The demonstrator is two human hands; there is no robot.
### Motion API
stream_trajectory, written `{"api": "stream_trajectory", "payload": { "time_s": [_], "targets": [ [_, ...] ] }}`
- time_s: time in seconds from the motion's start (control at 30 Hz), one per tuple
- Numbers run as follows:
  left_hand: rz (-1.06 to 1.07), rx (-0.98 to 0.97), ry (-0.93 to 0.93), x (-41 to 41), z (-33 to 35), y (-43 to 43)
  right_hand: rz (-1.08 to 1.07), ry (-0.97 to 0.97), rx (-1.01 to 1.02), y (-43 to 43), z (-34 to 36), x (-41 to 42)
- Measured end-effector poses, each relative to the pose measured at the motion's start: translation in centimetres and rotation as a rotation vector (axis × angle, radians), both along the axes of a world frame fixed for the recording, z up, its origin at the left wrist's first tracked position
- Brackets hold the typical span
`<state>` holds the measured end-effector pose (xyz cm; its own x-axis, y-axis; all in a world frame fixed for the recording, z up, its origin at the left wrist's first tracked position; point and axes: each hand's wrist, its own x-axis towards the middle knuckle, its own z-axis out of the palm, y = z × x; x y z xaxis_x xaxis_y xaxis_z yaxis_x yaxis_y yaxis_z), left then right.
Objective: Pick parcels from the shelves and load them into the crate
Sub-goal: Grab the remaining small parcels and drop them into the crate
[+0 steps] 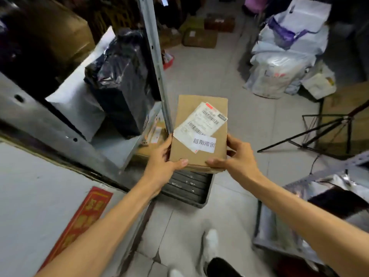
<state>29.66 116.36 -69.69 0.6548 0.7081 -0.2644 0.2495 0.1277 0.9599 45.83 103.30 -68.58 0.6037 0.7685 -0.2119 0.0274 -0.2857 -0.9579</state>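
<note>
Head view: the person is carrying one cardboard box with both hands, and it is hanging at the centre of the frame, just above the dark crate that is sitting on the floor at 6 o'clock of it. The left hand is clamping the box's 8 o'clock corner, thumb lying on the top face and fingers wrapping the side. The right hand is gripping the 4 o'clock corner the same way, so the hands are apart with the box between them.

The step in hand looks like the loading one: the parcel is clear of the shelf and not yet in the crate. The next move is probably calling for lowering the box flat and letting go only once it is resting inside.

Counting:
- one box in hand, which is carrying two stickers: a barcode label and a white printed slip;
- one crate, with no parcel showing in the part of its ribbed floor that is in view;
- on the shelf at 10 o'clock, one black-wrapped parcel and one white mailer, touching;
- at 12 o'clock, at least three brown cartons, though they are blurring together;
- at 2 o'clock, a heap of pale bags, overlapping too much for counting.
</note>
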Motion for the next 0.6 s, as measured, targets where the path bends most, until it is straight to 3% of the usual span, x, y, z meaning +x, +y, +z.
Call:
{"api": "stream_trajectory", "payload": {
  "time_s": [0.3,0.6],
  "targets": [
    [0.079,-0.197,0.232,4.5,-20.9,5.2,0.028,0.122,-0.219,5.9,-21.5,4.3],
    [0.061,-0.278,0.452,7.3,-39.3,10.8,-0.13,0.261,-0.42,11.7,-40.5,4.8]
  ]
}}
